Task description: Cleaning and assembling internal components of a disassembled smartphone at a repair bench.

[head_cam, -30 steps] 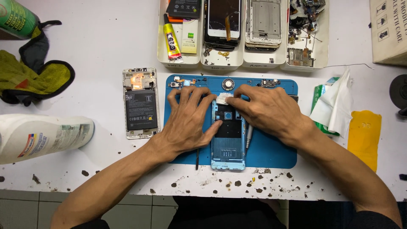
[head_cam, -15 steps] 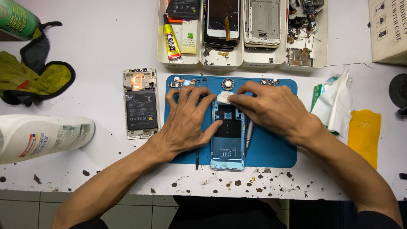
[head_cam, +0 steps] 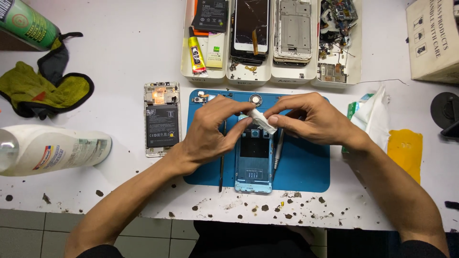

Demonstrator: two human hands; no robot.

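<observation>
Pinching white wipe — both hands | blue mat | stained white table

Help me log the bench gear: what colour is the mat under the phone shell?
Blue, the mat shows plainly in the head view.

Phone back cover lies on work mat, near its front edge. My left hand and right hand meet over cover's far end, wad of tissue between fingertips. Opened phone left of mat. Parts trays behind mat (four compartments). Bottle far left.
</observation>
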